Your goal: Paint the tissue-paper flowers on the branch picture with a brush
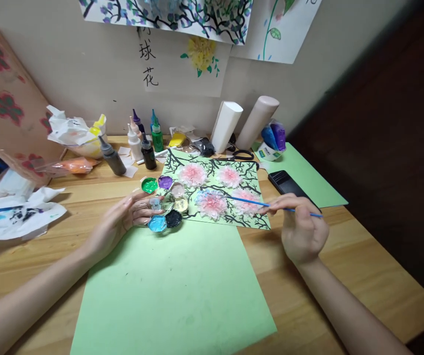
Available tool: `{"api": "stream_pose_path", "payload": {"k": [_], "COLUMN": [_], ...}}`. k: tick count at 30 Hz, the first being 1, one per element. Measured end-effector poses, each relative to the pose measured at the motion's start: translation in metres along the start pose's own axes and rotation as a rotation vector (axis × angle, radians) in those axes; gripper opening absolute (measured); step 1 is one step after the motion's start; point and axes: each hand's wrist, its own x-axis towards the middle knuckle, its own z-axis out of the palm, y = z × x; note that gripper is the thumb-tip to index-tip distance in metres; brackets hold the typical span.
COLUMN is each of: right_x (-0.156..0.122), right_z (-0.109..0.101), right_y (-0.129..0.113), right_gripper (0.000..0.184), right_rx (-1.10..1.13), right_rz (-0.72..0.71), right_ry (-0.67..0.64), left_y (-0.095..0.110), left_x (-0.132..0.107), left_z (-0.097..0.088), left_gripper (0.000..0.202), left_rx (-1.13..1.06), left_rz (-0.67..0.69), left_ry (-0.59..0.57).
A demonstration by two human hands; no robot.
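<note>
My right hand pinches a thin blue paintbrush whose tip reaches over a pink paper flower on a green sheet painted with black branches. My left hand rests on the wooden table, its fingers touching the edge of a clear round paint palette with green, purple, blue and black wells. A blank light-green sheet lies in front of me.
Several paint bottles stand at the back near the wall. Two paper rolls lean there, beside scissors. A black phone lies on another green sheet at the right. Crumpled stained paper lies at the left. The table edge drops off at the right.
</note>
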Motion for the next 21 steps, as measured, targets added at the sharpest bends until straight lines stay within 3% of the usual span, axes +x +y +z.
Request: {"api": "stream_pose_path", "payload": {"k": [3,9,14,21], "right_x": [0.0052,-0.0016,-0.0034,-0.0026], "right_z": [-0.0041,-0.0016,-0.0025,-0.0035], "right_y": [0.0069,0.0042,0.0022,0.0033], "right_gripper": [0.034,0.032,0.030,0.031], "right_rx": [-0.048,-0.173,-0.234,-0.234], "right_rz": [-0.005,-0.026,-0.053,-0.054], "right_ry": [0.046,-0.132,-0.198,-0.155], "left_y": [0.0000,-0.0005,-0.0009,-0.0005], "left_x": [0.0004,0.0009,0.0009,0.0007], "left_z": [-0.0008,-0.0009,-0.0014,-0.0014], "left_gripper": [0.034,0.032,0.031,0.032], "left_rx": [-0.011,-0.049,-0.058,-0.059], "left_rz": [0.008,0.003,-0.003,-0.003], "left_ry": [-0.009,-0.002,-0.015,-0.020]}}
